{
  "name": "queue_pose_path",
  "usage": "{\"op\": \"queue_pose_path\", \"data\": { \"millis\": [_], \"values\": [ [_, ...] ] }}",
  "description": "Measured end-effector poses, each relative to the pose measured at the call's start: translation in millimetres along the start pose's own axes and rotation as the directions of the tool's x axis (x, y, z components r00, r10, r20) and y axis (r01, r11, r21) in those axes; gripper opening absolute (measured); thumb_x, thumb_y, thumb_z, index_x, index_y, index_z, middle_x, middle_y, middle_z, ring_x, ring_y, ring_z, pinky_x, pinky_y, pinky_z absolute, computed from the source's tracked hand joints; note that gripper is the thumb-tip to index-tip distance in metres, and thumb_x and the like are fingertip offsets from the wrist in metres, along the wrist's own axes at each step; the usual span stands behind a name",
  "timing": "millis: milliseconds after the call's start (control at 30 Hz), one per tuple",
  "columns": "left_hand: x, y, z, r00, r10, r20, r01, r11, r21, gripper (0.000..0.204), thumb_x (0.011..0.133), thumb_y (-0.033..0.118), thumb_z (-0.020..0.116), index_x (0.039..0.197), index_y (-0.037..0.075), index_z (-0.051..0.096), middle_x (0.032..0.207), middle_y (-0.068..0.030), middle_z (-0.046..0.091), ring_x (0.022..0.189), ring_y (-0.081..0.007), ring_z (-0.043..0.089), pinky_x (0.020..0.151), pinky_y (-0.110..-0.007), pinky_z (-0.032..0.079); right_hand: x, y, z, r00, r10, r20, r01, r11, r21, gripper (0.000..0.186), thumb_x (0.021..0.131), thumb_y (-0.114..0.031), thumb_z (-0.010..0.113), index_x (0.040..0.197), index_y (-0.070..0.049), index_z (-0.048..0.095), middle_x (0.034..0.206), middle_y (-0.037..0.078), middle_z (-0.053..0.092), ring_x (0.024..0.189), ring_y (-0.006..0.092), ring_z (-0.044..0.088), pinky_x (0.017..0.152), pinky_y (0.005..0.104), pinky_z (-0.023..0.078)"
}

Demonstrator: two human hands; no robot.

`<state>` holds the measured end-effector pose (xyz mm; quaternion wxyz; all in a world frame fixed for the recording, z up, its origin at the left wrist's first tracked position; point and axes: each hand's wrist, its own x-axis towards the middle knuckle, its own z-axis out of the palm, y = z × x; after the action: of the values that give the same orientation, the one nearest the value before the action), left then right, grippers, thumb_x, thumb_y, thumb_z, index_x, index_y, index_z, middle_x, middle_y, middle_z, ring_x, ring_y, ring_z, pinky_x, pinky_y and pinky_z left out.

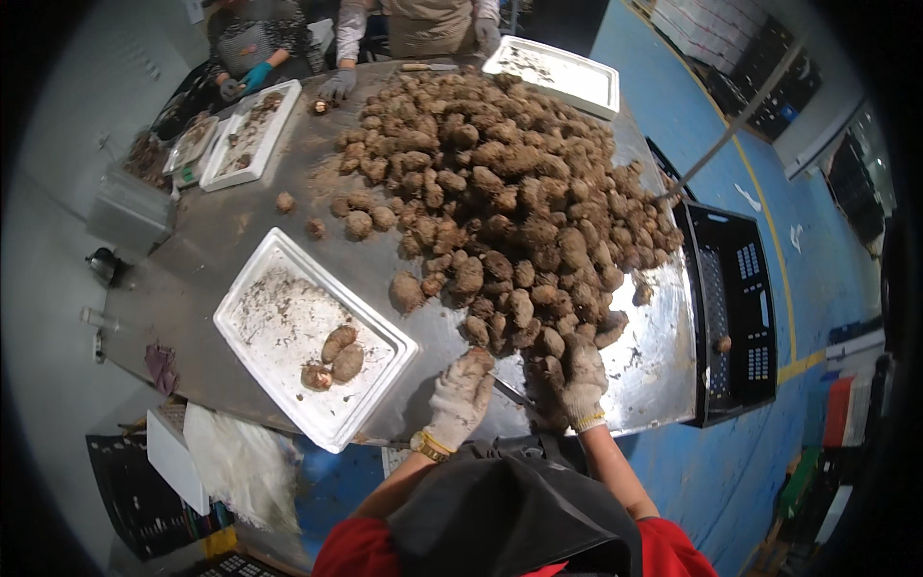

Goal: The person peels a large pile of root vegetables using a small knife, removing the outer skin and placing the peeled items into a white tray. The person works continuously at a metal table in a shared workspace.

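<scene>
A big heap of brown, rough-skinned taro (519,183) covers much of the metal table. My left hand (460,396), in a soiled white glove, is at the heap's near edge with its fingers curled. What it grips is unclear; a thin dark strip (510,390) runs from beside it toward my right. My right hand (583,381), also gloved, reaches into the near edge of the heap, its fingers closed around a taro (550,373) and partly hidden. Left of my hands, a white foam tray (274,361) holds three taro (344,358) and crumbs of soil.
Two people work across the table, one wearing a teal glove (256,77). White trays stand at the far left (252,139) and far right (596,82). A black crate (735,308) stands beyond the table's right edge. A knife (429,67) lies at the far edge.
</scene>
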<state>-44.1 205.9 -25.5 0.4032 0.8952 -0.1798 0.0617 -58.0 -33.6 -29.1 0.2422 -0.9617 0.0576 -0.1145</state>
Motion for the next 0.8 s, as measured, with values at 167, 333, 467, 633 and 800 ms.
{"op": "queue_pose_path", "data": {
  "millis": [167,333,467,633,800],
  "values": [
    [-4.8,3.5,-2.2,0.999,-0.002,-0.040,0.004,1.000,0.029,0.030,0.094,0.024,0.062,0.120,0.010,0.065,0.119,-0.0114,0.066,0.108,-0.0303,0.063,0.089,-0.042,0.052,-0.8,-6.0,-8.1,0.999,-0.039,0.006,0.039,0.998,0.054,0.047,0.082,-0.024,0.074,0.124,-0.007,0.059,0.112,0.018,0.063,0.104,0.0374,0.060,0.090,0.0442,0.050],
    [-9.3,2.9,11.9,0.981,-0.187,0.057,0.196,0.923,-0.331,0.033,0.097,0.014,0.059,0.127,0.000,0.057,0.110,-0.0126,0.067,0.099,-0.0241,0.069,0.085,-0.035,0.054,-11.8,-49.1,-39.5,0.986,-0.107,0.131,0.068,0.960,0.272,0.055,0.073,-0.025,0.083,0.118,-0.007,0.058,0.105,0.014,0.064,0.094,0.0331,0.064,0.079,0.0425,0.054],
    [9.6,27.1,-11.3,0.821,-0.292,0.490,0.502,0.779,-0.377,0.028,0.098,0.017,0.059,0.124,0.007,0.061,0.096,-0.0083,0.066,0.088,-0.0212,0.066,0.074,-0.035,0.054,-20.9,-87.6,-48.9,0.893,-0.243,0.380,0.192,0.967,0.170,0.051,0.074,-0.023,0.082,0.116,-0.009,0.057,0.105,0.012,0.064,0.090,0.0348,0.066,0.074,0.0427,0.055],
    [-17.6,-1.8,6.0,0.978,0.113,0.173,-0.155,0.955,0.251,0.032,0.096,0.035,0.058,0.121,0.017,0.067,0.109,-0.0078,0.068,0.081,-0.0275,0.067,0.060,-0.042,0.053,-30.8,-82.6,-30.1,0.910,-0.313,0.272,0.234,0.929,0.287,0.042,0.076,-0.019,0.080,0.111,-0.008,0.060,0.099,0.013,0.065,0.083,0.0322,0.066,0.071,0.0382,0.054],
    [-10.0,4.2,-10.1,0.945,0.253,0.208,-0.299,0.925,0.233,0.031,0.092,0.026,0.061,0.119,0.012,0.067,0.115,-0.0108,0.067,0.081,-0.0314,0.067,0.062,-0.045,0.054,-33.9,-86.3,-32.2,0.903,-0.106,0.417,-0.056,0.932,0.357,0.037,0.083,-0.020,0.078,0.112,-0.006,0.060,0.103,0.015,0.063,0.090,0.0321,0.063,0.077,0.0411,0.052]
  ]
}}
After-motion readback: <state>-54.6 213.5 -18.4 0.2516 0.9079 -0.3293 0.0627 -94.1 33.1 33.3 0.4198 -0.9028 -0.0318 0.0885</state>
